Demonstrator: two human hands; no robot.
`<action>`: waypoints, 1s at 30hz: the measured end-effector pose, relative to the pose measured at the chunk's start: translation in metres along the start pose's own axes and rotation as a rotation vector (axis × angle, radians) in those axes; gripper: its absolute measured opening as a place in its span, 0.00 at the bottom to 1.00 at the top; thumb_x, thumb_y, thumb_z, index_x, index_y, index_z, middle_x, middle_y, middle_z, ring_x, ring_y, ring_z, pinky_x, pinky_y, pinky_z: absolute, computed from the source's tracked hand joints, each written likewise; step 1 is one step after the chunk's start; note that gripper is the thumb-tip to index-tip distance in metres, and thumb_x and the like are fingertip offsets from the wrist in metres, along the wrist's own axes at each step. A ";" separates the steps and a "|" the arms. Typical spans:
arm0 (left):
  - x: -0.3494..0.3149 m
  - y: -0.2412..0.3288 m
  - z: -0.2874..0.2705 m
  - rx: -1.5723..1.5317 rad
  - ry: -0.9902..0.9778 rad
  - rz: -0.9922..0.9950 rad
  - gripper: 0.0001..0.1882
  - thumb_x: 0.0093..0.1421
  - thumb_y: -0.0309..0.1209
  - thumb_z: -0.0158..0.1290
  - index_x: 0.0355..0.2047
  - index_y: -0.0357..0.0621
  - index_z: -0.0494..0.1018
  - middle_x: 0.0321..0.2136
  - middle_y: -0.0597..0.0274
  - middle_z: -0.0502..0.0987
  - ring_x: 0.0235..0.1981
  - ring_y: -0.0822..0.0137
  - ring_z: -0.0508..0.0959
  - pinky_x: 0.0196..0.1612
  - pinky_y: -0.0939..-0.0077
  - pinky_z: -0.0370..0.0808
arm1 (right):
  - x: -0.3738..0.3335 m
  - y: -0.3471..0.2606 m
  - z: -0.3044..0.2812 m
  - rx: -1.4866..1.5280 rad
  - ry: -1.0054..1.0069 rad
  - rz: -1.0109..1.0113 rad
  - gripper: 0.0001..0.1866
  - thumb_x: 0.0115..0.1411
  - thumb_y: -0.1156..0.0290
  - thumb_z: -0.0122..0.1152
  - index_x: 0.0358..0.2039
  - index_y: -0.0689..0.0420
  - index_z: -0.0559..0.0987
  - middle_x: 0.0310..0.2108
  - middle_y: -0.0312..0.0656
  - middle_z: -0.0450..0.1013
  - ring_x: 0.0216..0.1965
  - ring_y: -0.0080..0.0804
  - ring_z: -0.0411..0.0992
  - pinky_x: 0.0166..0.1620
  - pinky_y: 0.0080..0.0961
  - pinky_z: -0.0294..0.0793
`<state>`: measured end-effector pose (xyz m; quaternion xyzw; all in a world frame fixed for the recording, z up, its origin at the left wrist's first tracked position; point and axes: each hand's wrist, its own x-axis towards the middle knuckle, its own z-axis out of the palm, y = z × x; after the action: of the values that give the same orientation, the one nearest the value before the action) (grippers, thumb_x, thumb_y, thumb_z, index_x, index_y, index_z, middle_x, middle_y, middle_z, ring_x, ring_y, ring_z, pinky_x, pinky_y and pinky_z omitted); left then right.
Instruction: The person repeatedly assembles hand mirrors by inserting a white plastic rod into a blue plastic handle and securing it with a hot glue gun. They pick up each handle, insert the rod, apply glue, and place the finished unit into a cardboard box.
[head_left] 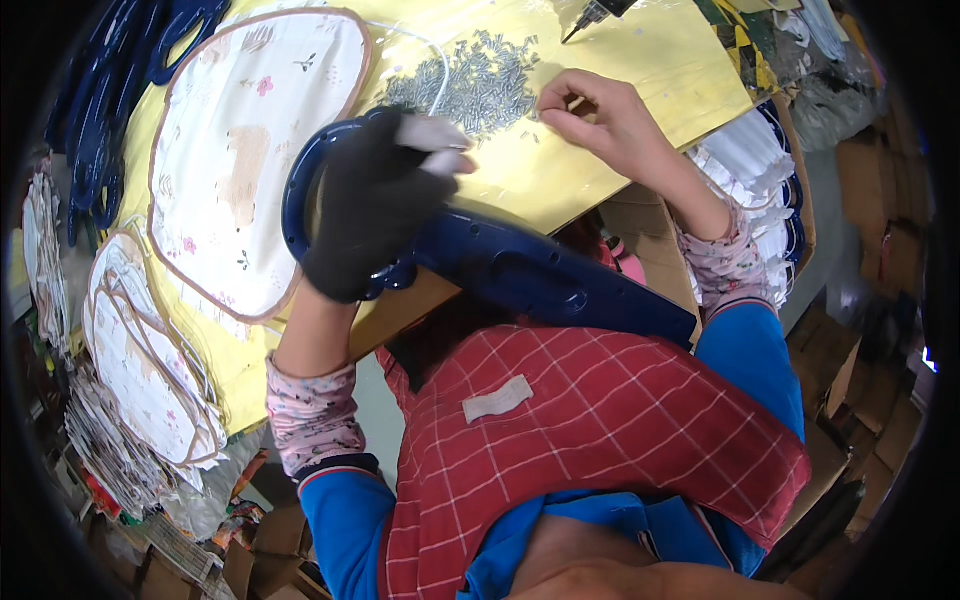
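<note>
My left hand (375, 205), in a black glove with pale coverings on the fingers, is closed over a long dark-blue plastic part (560, 270). The part has a rounded loop at its left end and holes along its face. It slants from the table edge down to my apron, and motion blurs the gloved fingers. My bare right hand (605, 120) is just right of a pile of small grey metal screws (475, 85). Its thumb and fingertips are pinched together; whatever lies between them is too small to make out.
A pale printed fabric panel with brown trim (250, 160) lies on the yellow tabletop (660, 60). Similar panels (150, 360) are stacked at left, below several blue plastic parts (105, 110). A driver tip (590, 18) points down beyond the screws. A carton (800, 190) stands at right.
</note>
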<state>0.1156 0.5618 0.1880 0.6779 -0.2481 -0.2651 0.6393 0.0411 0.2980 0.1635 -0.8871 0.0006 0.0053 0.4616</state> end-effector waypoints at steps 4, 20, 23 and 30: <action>-0.048 -0.005 -0.031 -0.385 0.373 0.200 0.08 0.59 0.18 0.52 0.32 0.43 0.66 0.31 0.58 0.73 0.28 0.70 0.73 0.33 0.80 0.71 | 0.026 -0.010 0.031 0.044 -0.069 -0.335 0.09 0.60 0.77 0.64 0.42 0.60 0.78 0.36 0.37 0.79 0.38 0.26 0.78 0.42 0.20 0.78; -0.182 -0.055 -0.015 0.046 0.830 -0.040 0.08 0.58 0.10 0.53 0.35 0.33 0.73 0.34 0.51 0.78 0.35 0.62 0.81 0.41 0.69 0.82 | 0.062 -0.013 0.055 -0.324 0.076 -0.777 0.12 0.59 0.80 0.61 0.44 0.58 0.81 0.41 0.41 0.80 0.40 0.32 0.80 0.41 0.23 0.80; -0.180 -0.060 -0.013 0.214 0.798 -0.005 0.08 0.55 0.11 0.56 0.34 0.33 0.75 0.34 0.54 0.79 0.37 0.64 0.81 0.43 0.73 0.78 | 0.054 -0.010 0.030 -0.149 0.214 -0.578 0.14 0.62 0.83 0.57 0.48 0.60 0.79 0.46 0.42 0.79 0.42 0.28 0.80 0.42 0.21 0.81; -0.164 -0.057 -0.010 0.950 0.615 0.169 0.14 0.48 0.17 0.64 0.34 0.43 0.78 0.29 0.57 0.78 0.32 0.59 0.80 0.35 0.72 0.76 | 0.044 -0.001 -0.017 0.115 0.673 -0.547 0.11 0.63 0.84 0.57 0.46 0.71 0.76 0.41 0.48 0.79 0.38 0.30 0.80 0.40 0.22 0.81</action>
<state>0.0016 0.6834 0.1386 0.9145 -0.1959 0.1372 0.3263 0.0857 0.2850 0.1735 -0.7798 -0.0836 -0.4063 0.4690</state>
